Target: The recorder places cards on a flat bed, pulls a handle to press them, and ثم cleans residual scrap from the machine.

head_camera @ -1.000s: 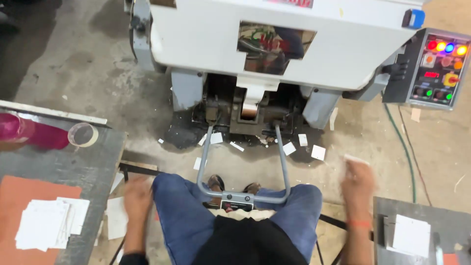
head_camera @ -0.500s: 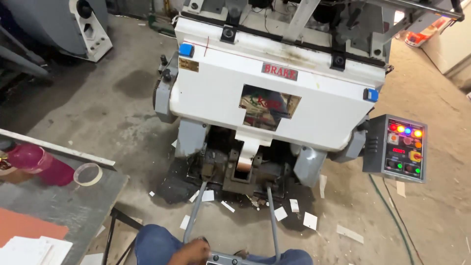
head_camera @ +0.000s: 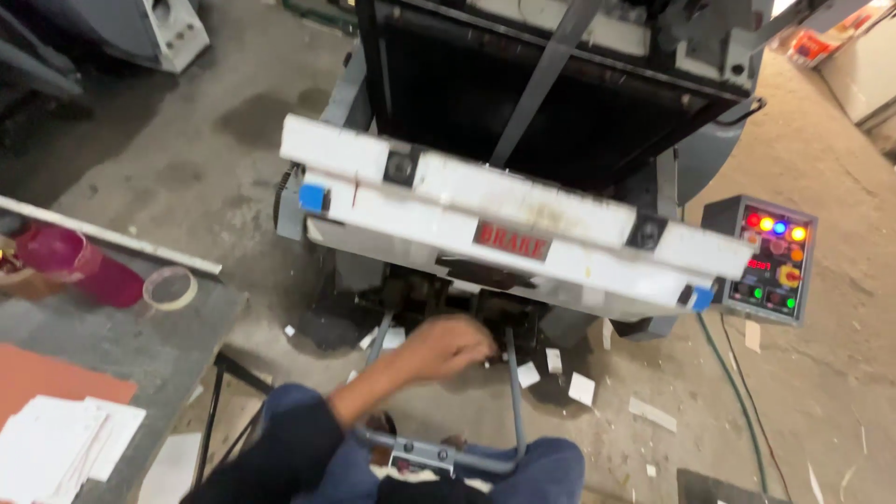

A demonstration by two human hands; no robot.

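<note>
Left hand [head_camera: 446,347]: reached beneath the white press platen [head_camera: 504,229], blurred; grip state could not be told. Paper scraps [head_camera: 569,383] lay just right of it.

My left hand [head_camera: 446,347], blurred, reaches forward under the tilted white platen [head_camera: 504,224] of a large grey press [head_camera: 560,103]; whether it grips anything I cannot tell. Below the hand stands a grey metal foot frame [head_camera: 439,448]. White paper scraps [head_camera: 581,388] litter the floor to its right, beyond them a control box [head_camera: 770,261] with coloured lights. Far left of the hand, a pink bottle [head_camera: 75,266] and tape roll [head_camera: 170,287] lie on a table [head_camera: 112,345].
</note>
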